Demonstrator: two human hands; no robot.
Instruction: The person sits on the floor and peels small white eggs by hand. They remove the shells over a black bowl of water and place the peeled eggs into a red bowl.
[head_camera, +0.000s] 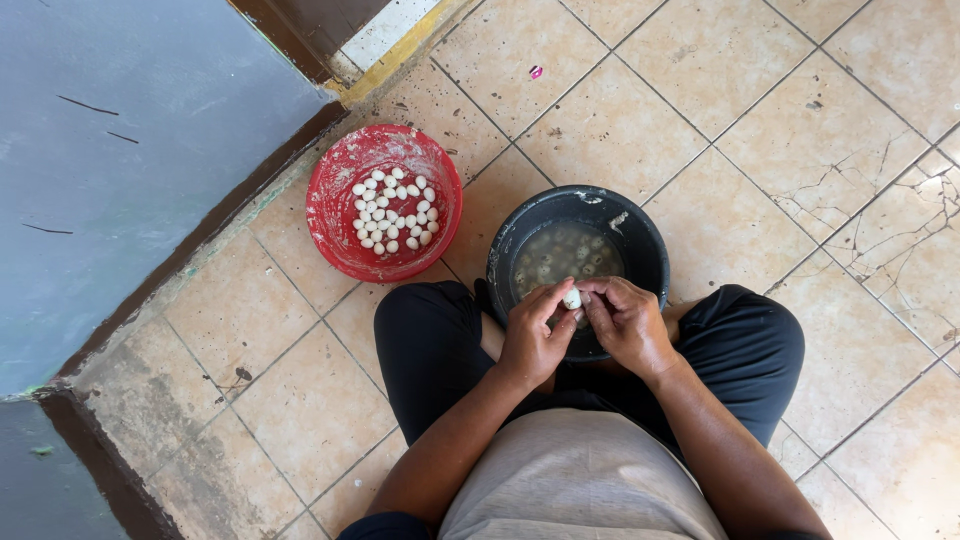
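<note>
The left hand (533, 340) and right hand (626, 322) meet fingertip to fingertip, both pinched on one small white egg (572, 298) held over the near rim of a black bucket (640, 240) of murky water. Left of the bucket, a red bowl (335, 205) holds many more white eggs (393, 210) on the tiled floor (760, 120).

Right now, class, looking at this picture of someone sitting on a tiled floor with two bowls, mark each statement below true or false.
1. Both hands hold one small white egg over the black bowl. True.
2. The red bowl is empty. False: it holds many white eggs.
3. The black bowl holds cloudy water. True.
4. The left hand rests on the red bowl. False: it meets the right hand at the egg.
</note>
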